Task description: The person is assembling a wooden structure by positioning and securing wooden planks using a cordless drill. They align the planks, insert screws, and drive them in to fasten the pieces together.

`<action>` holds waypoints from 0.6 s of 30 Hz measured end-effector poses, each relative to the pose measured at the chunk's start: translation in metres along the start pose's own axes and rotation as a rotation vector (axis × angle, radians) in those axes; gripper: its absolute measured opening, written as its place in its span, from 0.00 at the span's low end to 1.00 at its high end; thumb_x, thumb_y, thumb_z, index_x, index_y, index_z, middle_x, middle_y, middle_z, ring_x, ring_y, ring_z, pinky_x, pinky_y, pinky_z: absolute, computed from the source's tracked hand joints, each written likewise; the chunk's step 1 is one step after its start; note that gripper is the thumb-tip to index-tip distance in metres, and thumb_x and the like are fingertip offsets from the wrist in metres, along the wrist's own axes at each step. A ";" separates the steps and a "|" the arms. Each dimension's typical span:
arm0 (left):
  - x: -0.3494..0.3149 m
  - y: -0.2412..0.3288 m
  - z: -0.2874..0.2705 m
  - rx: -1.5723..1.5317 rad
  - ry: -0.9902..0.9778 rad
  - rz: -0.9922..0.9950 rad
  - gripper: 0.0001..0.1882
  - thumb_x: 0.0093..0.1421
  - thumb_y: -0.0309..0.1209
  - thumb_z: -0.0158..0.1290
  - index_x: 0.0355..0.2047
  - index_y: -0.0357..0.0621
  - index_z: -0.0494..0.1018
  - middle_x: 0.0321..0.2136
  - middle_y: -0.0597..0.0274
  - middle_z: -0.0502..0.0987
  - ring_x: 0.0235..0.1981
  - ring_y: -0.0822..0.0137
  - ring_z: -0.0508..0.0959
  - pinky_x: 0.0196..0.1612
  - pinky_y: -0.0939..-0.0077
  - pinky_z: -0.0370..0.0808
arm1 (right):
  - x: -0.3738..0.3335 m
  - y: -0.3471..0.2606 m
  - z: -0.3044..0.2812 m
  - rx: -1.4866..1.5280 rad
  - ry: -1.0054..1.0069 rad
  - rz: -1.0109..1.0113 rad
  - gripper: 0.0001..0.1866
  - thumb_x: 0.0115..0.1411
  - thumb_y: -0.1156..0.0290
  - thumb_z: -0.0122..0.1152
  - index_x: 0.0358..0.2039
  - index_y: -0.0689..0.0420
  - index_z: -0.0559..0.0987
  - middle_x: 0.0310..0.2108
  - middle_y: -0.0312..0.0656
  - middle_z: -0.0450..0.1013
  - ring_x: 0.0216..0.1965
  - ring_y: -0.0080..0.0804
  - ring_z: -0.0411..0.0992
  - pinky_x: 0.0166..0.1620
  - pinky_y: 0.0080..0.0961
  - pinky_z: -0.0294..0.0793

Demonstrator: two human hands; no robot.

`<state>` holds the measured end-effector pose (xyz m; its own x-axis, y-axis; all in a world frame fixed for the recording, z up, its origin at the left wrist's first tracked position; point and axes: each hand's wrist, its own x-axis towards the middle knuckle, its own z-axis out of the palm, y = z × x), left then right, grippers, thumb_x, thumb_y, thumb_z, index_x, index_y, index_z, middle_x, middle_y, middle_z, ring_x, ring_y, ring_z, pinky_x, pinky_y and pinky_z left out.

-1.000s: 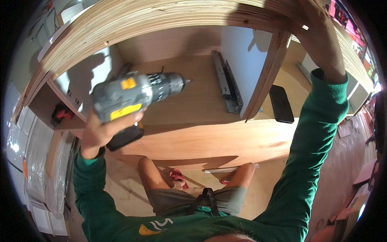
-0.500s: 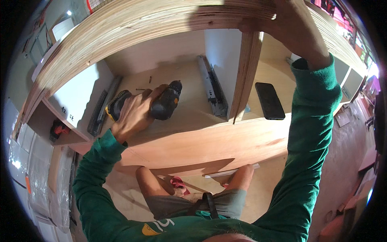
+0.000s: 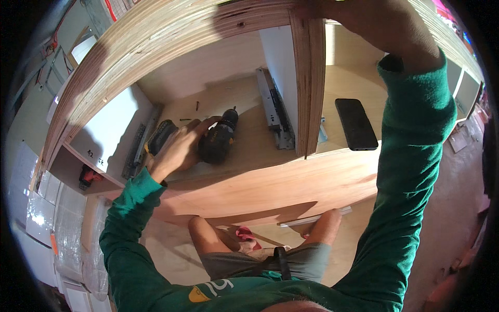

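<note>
My left hand (image 3: 179, 148) is wrapped around the grip of a black cordless drill (image 3: 215, 143) with yellow accents. The drill lies on its side low over the cabinet's wooden bottom, its bit directed away from me. Two small screws (image 3: 197, 106) lie just beyond it. My right hand (image 3: 387, 26) is up at the top plywood edge (image 3: 244, 23), by the upright divider (image 3: 310, 88). Its fingers are dark and partly cut off by the picture's top, so their grip does not show.
Metal drawer slides (image 3: 273, 106) are on both side walls of the middle compartment. A black phone (image 3: 356, 125) lies right of the divider. A red and black tool (image 3: 89, 177) sits in the left compartment. Plastic-wrapped panels (image 3: 70, 234) stand at the left.
My view has shifted slightly. The right hand has moved a little along the top edge and farther out of the picture. The left hand still holds the drill, now tilted slightly differently.
</note>
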<state>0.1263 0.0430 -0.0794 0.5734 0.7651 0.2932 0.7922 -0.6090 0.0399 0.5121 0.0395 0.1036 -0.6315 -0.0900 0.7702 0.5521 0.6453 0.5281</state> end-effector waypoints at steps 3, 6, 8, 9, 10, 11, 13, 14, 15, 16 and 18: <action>0.009 0.008 -0.006 -0.028 -0.091 -0.062 0.43 0.51 0.26 0.67 0.68 0.54 0.63 0.45 0.46 0.78 0.45 0.43 0.80 0.49 0.51 0.77 | -0.008 0.013 -0.008 0.105 0.024 -0.039 0.28 0.51 0.77 0.73 0.55 0.60 0.76 0.42 0.44 0.77 0.45 0.41 0.77 0.46 0.34 0.80; 0.015 0.008 -0.007 -0.100 -0.226 -0.174 0.44 0.51 0.22 0.64 0.69 0.51 0.61 0.53 0.43 0.76 0.53 0.43 0.77 0.56 0.54 0.75 | -0.018 0.014 -0.013 -0.081 0.066 0.073 0.29 0.50 0.76 0.75 0.54 0.60 0.77 0.42 0.45 0.78 0.45 0.42 0.78 0.45 0.34 0.81; 0.017 0.009 -0.009 -0.146 -0.265 -0.184 0.44 0.52 0.21 0.63 0.69 0.49 0.60 0.57 0.42 0.75 0.58 0.42 0.76 0.60 0.55 0.74 | -0.024 0.007 -0.015 -0.060 0.100 0.238 0.28 0.49 0.74 0.76 0.52 0.60 0.78 0.40 0.45 0.79 0.43 0.42 0.79 0.44 0.34 0.81; 0.020 0.014 -0.011 -0.166 -0.253 -0.150 0.43 0.53 0.21 0.63 0.69 0.49 0.60 0.58 0.42 0.74 0.59 0.43 0.75 0.60 0.55 0.73 | -0.028 0.007 -0.017 -0.069 0.118 0.288 0.28 0.48 0.73 0.77 0.50 0.60 0.78 0.39 0.45 0.79 0.43 0.41 0.79 0.44 0.34 0.81; 0.022 0.018 -0.012 -0.187 -0.242 -0.117 0.43 0.54 0.21 0.63 0.69 0.48 0.60 0.58 0.42 0.74 0.60 0.43 0.75 0.61 0.56 0.73 | -0.040 0.011 -0.022 -0.115 0.145 0.273 0.27 0.47 0.72 0.78 0.49 0.60 0.79 0.38 0.45 0.79 0.42 0.42 0.79 0.43 0.34 0.80; 0.024 0.021 -0.013 -0.184 -0.230 -0.119 0.42 0.54 0.20 0.62 0.69 0.48 0.59 0.58 0.42 0.75 0.60 0.43 0.75 0.61 0.56 0.73 | -0.045 0.010 -0.023 -0.151 0.177 0.239 0.27 0.46 0.71 0.79 0.47 0.60 0.79 0.38 0.44 0.79 0.41 0.41 0.78 0.44 0.34 0.79; 0.026 0.026 -0.016 -0.176 -0.219 -0.122 0.42 0.55 0.20 0.61 0.69 0.48 0.59 0.57 0.42 0.75 0.60 0.43 0.75 0.60 0.57 0.73 | -0.048 0.001 -0.028 -0.225 0.243 0.181 0.26 0.44 0.68 0.81 0.43 0.59 0.78 0.37 0.43 0.78 0.40 0.39 0.77 0.45 0.34 0.76; 0.025 0.026 -0.015 -0.175 -0.215 -0.136 0.41 0.55 0.20 0.61 0.69 0.48 0.59 0.57 0.43 0.75 0.60 0.44 0.75 0.60 0.56 0.73 | -0.047 -0.002 -0.032 -0.195 0.218 0.189 0.26 0.44 0.67 0.81 0.43 0.59 0.78 0.37 0.43 0.77 0.40 0.40 0.76 0.46 0.36 0.75; 0.024 0.025 -0.013 -0.173 -0.213 -0.150 0.40 0.56 0.19 0.61 0.69 0.48 0.60 0.57 0.43 0.76 0.59 0.44 0.75 0.60 0.56 0.73 | -0.047 -0.002 -0.032 -0.184 0.209 0.190 0.26 0.44 0.66 0.80 0.43 0.59 0.78 0.38 0.43 0.76 0.41 0.40 0.75 0.47 0.37 0.74; 0.022 0.023 -0.012 -0.172 -0.212 -0.164 0.40 0.56 0.19 0.60 0.68 0.48 0.60 0.56 0.43 0.76 0.59 0.44 0.75 0.60 0.56 0.73 | -0.048 -0.002 -0.032 -0.171 0.201 0.193 0.27 0.45 0.65 0.80 0.43 0.58 0.77 0.38 0.43 0.76 0.42 0.40 0.74 0.48 0.38 0.72; 0.018 0.020 -0.008 -0.155 -0.179 -0.182 0.38 0.56 0.18 0.59 0.67 0.46 0.62 0.57 0.43 0.75 0.59 0.44 0.75 0.59 0.56 0.73 | -0.049 -0.002 -0.030 -0.196 0.204 0.172 0.28 0.45 0.63 0.80 0.44 0.58 0.77 0.39 0.44 0.74 0.44 0.42 0.72 0.50 0.41 0.70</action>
<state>0.1509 0.0426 -0.0657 0.4637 0.8809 0.0949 0.8517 -0.4727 0.2261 0.5587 0.0200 0.0755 -0.4091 -0.1550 0.8992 0.7479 0.5076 0.4277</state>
